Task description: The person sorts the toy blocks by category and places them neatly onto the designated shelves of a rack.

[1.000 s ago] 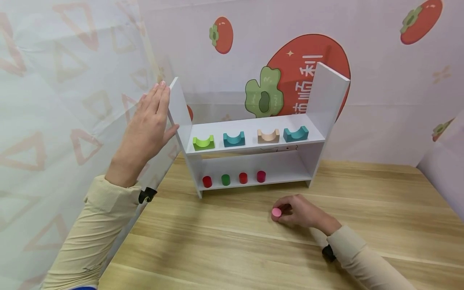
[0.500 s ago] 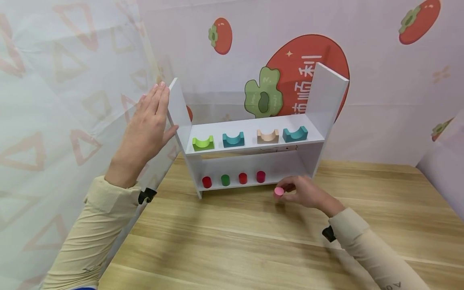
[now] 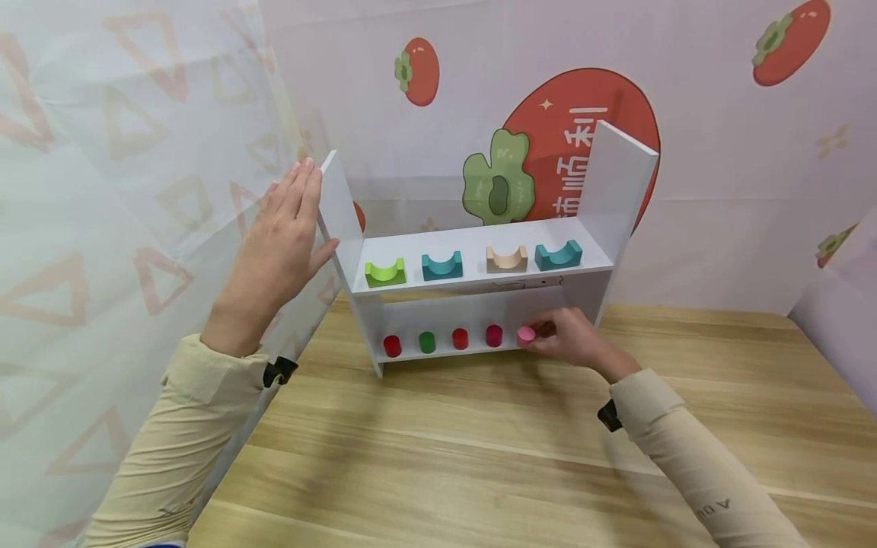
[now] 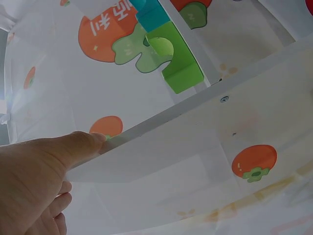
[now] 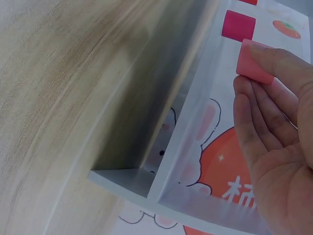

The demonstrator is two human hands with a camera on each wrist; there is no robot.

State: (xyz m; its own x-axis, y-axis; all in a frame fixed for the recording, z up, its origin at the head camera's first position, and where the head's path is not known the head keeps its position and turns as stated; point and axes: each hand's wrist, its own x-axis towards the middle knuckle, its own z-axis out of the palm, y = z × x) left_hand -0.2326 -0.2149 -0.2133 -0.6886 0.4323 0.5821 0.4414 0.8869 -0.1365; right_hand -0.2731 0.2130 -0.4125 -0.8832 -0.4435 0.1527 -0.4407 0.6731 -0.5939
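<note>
My right hand [image 3: 572,339] pinches a pink cylinder [image 3: 526,336] at the front of the lower shelf, just right of a dark pink cylinder [image 3: 494,336]. In the right wrist view thumb and fingers grip the pink cylinder [image 5: 255,62] from the side. My left hand [image 3: 274,243] lies with straight fingers against the left side panel [image 3: 337,205] of the white shelf unit; in the left wrist view its thumb [image 4: 88,144] rests on the panel's edge. Further left on the lower shelf stand a red cylinder [image 3: 460,339], a green cylinder [image 3: 427,342] and another red cylinder [image 3: 392,346].
On the upper shelf [image 3: 473,237] sit a lime-green notched block [image 3: 385,274], a teal one, a beige notched block [image 3: 507,261] and a second teal block [image 3: 558,256]. The unit's right panel [image 3: 620,175] rises beside them. A wooden table [image 3: 438,457] lies in front, patterned cloth behind.
My right hand has carried the pink cylinder from the table forward and up to the lower shelf's front, beside the dark pink one. The left hand stays against the panel.
</note>
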